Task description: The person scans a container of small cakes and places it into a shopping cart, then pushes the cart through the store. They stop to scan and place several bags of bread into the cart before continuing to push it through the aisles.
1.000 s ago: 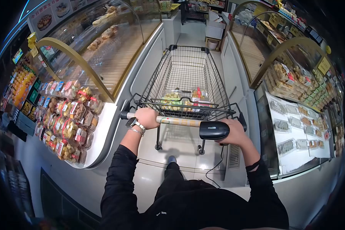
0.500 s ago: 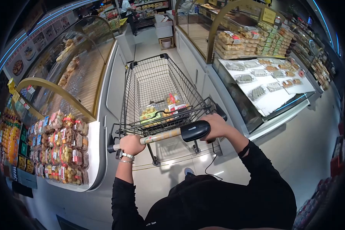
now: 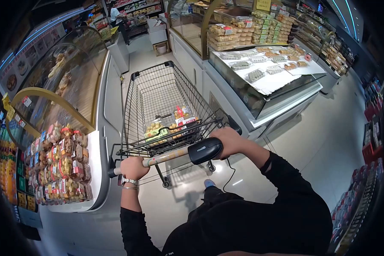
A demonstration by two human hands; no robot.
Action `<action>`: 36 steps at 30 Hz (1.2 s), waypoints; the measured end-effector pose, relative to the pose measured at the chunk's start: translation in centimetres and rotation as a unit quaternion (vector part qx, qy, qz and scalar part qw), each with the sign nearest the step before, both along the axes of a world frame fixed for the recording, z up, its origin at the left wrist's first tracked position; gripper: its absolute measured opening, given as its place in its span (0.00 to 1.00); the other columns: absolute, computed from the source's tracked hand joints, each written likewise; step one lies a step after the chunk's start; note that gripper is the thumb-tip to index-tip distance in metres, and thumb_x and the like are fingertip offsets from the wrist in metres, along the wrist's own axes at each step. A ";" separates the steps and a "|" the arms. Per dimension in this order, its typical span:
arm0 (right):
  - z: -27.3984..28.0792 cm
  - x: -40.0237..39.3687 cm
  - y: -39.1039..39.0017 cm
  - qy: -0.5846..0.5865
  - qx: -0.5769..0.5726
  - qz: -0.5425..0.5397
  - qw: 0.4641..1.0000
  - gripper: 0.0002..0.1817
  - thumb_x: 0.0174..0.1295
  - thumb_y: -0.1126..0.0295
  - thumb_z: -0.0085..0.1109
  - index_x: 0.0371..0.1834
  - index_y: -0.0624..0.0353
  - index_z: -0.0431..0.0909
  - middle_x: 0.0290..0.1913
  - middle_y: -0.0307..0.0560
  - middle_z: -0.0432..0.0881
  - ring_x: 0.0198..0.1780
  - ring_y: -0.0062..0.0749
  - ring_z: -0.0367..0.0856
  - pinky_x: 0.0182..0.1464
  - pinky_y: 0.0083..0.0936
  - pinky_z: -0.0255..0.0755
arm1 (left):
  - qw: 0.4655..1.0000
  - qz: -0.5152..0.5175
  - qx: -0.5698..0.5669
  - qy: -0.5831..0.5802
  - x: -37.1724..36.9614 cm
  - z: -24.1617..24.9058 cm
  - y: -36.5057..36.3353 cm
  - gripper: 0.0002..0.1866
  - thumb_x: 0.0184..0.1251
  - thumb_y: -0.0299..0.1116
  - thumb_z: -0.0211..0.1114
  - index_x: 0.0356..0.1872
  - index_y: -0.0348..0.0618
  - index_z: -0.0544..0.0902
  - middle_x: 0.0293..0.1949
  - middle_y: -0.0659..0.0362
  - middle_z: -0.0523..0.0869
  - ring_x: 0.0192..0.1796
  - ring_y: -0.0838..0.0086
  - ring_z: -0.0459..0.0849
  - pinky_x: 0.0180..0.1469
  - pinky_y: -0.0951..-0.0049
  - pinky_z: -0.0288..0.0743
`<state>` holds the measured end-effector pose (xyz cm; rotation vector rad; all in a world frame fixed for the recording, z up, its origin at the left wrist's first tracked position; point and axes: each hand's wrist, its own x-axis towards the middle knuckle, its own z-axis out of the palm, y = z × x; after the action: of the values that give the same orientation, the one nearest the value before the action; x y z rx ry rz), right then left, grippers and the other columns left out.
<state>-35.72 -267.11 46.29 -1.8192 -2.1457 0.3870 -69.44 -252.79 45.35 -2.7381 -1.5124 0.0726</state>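
Both of my hands are on the handle of a wire shopping cart (image 3: 147, 85). My left hand (image 3: 134, 167) wraps round the left end of the cart handle (image 3: 168, 156), with a watch and bracelets at the wrist. Near the right end, my right hand (image 3: 227, 142) is closed round the handle, partly hidden beside a black device (image 3: 205, 150) fixed there. A thin black cable hangs below that device. Inside the cart, close to the handle, lie clear packs of round yellowish food (image 3: 154, 128) and a pack with a red and white label (image 3: 184, 119).
Packaged snacks (image 3: 64, 166) are stacked on a white-edged counter at the left, below a curved glass case (image 3: 68, 72). To the right stands a display counter (image 3: 277, 83) with trays and stacked boxes (image 3: 230, 36). A person (image 3: 117, 19) is far up the aisle.
The view has turned rightward, so the cart and counters sit further left in the picture. A foot shows further forward. Both hands keep their hold on the handle.
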 end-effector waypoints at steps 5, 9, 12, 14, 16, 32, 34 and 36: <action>0.5 -0.9 -3.7 0.005 -0.025 0.008 1.000 0.30 0.30 0.47 0.71 0.35 0.54 0.78 0.33 0.48 0.80 0.37 0.46 0.80 0.38 0.37 0.72 | 1.000 -0.006 0.015 -0.014 -1.1 -0.4 -3.7 0.12 0.41 0.48 0.65 0.20 0.53 0.85 0.19 0.57 0.83 0.25 0.62 0.83 0.29 0.65 0.77; -0.1 -0.8 -6.3 0.010 -0.027 0.007 1.000 0.30 0.30 0.47 0.71 0.37 0.53 0.77 0.33 0.48 0.80 0.37 0.46 0.80 0.39 0.37 0.72 | 1.000 0.004 0.026 -0.009 -1.7 -0.6 -6.9 0.12 0.40 0.48 0.66 0.21 0.54 0.85 0.19 0.58 0.83 0.25 0.62 0.83 0.29 0.65 0.77; 0.7 1.0 -7.9 0.008 -0.063 0.046 0.997 0.33 0.31 0.47 0.71 0.39 0.54 0.75 0.33 0.48 0.80 0.38 0.46 0.80 0.40 0.38 0.73 | 0.999 0.001 0.029 -0.012 -0.9 -0.5 -9.3 0.12 0.39 0.47 0.66 0.20 0.53 0.85 0.19 0.58 0.82 0.24 0.62 0.83 0.28 0.65 0.76; 1.0 2.5 -8.8 0.002 -0.061 0.068 0.996 0.33 0.31 0.47 0.71 0.40 0.55 0.74 0.34 0.49 0.80 0.38 0.47 0.80 0.40 0.38 0.73 | 1.000 0.015 0.027 0.006 0.3 0.1 -11.1 0.12 0.39 0.47 0.66 0.20 0.52 0.85 0.19 0.57 0.82 0.24 0.62 0.83 0.28 0.64 0.76; 0.9 3.1 -9.7 -0.002 -0.046 0.108 0.993 0.32 0.33 0.46 0.70 0.38 0.57 0.74 0.33 0.50 0.79 0.38 0.47 0.80 0.38 0.38 0.73 | 0.999 0.028 0.036 0.027 0.6 -0.2 -12.7 0.12 0.39 0.47 0.66 0.20 0.51 0.85 0.19 0.57 0.82 0.25 0.62 0.83 0.28 0.64 0.76; -0.3 15.3 -18.1 -0.035 0.016 0.273 0.961 0.25 0.36 0.46 0.67 0.27 0.58 0.79 0.37 0.46 0.74 0.39 0.42 0.79 0.36 0.37 0.75 | 0.984 0.166 0.071 0.000 11.2 -1.3 -30.3 0.13 0.39 0.48 0.66 0.14 0.50 0.82 0.17 0.56 0.80 0.22 0.61 0.81 0.27 0.63 0.75; 0.0 16.9 -19.4 -0.035 0.019 0.287 0.957 0.26 0.36 0.46 0.67 0.28 0.58 0.79 0.37 0.46 0.74 0.39 0.42 0.79 0.37 0.37 0.75 | 0.982 0.175 0.076 -0.012 12.9 -1.0 -33.0 0.14 0.40 0.48 0.66 0.13 0.49 0.82 0.16 0.56 0.80 0.22 0.61 0.81 0.26 0.63 0.76; -0.3 18.4 -21.0 -0.030 0.056 0.293 0.954 0.26 0.35 0.47 0.67 0.29 0.58 0.79 0.35 0.46 0.74 0.38 0.42 0.79 0.37 0.37 0.75 | 0.981 0.182 0.064 -0.001 14.5 -0.9 -35.4 0.13 0.40 0.47 0.66 0.14 0.49 0.82 0.17 0.57 0.81 0.22 0.62 0.82 0.27 0.63 0.76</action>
<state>-17.35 -288.15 45.95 -1.1152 -2.6656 0.3271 -54.89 -288.23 44.41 -2.3347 -1.9258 -0.0251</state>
